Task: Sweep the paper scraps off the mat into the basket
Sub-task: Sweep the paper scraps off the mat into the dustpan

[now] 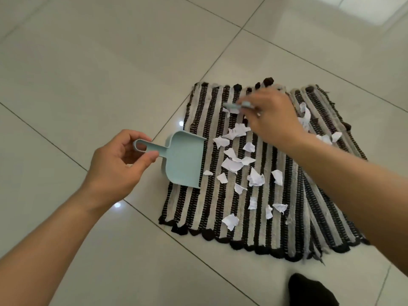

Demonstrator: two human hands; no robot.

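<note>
The sweeping looks barely begun. White paper scraps (pixel 234 164) lie scattered across the middle and right of the striped mat (pixel 194 213), which is spread on the tiled floor (pixel 88 62), and none sits in the pale blue dustpan (pixel 183 160). The left hand (pixel 119 164) pinches the dustpan's looped handle between thumb and fingers, with the pan's open lip resting on the mat's left edge, facing the scraps. The right hand (pixel 269 115) is closed around a small blue brush (pixel 240 104), blurred, held over the far part of the mat above the scraps. No basket is in view, so gathering the scraps and emptying them both remain to be done.
</note>
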